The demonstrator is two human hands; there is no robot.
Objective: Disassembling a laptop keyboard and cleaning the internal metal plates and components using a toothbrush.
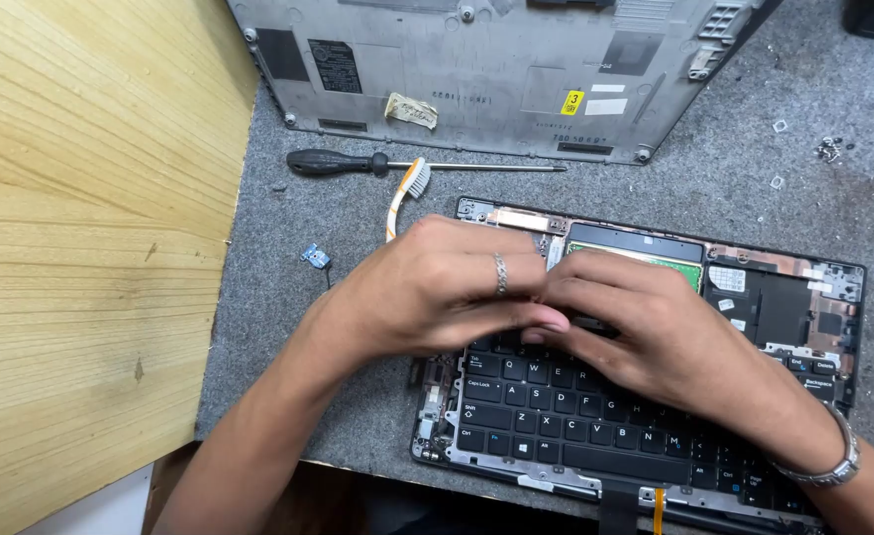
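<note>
An opened laptop base (803, 297) lies on a grey mat, with a loose black keyboard (556, 406) resting over its near half. My left hand (437, 287), with a ring on one finger, and my right hand (645, 327), with a metal bracelet at the wrist, meet over the keyboard's far edge. The fingers of both hands press down together on that edge. What lies under the fingertips is hidden. A green board strip (655, 260) shows just beyond my right hand.
A grey laptop bottom cover (476, 69) lies at the back. A black-handled screwdriver (358, 162) and a toothbrush (404, 196) lie in front of it. A small blue part (315, 257) sits left of my hands. Loose screws (829, 149) lie at right. A wooden board (80, 248) covers the left.
</note>
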